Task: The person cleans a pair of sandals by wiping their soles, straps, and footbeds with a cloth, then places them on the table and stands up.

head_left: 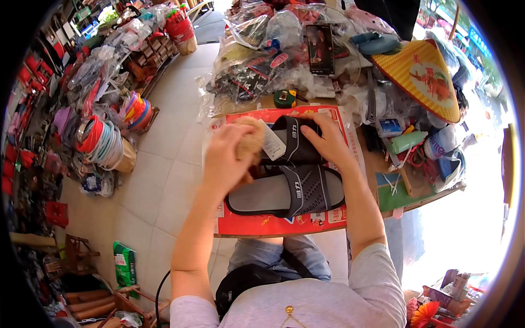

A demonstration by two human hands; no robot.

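Observation:
Two dark slide slippers with grey footbeds lie side by side on a red printed sheet (223, 228) in front of me. The nearer slipper (314, 188) rests untouched, its strap to the right. My right hand (327, 139) grips the farther slipper (298, 150) at its strap end, thumb on the strap and fingers over the far edge. A white paper tag (273, 145) lies against that slipper. My left hand (229, 156) is closed around a tan, soft-looking pad (250, 139) over the slipper's left end. A reddish-brown bit beneath that hand is mostly hidden.
A green tape measure (284, 99) sits beyond the sheet. Behind it are plastic-wrapped goods and a phone (320, 50). A yellow conical hat (424, 79) and a green bottle (409, 141) are at the right. Stacked wares line the tiled floor (169, 147) at the left.

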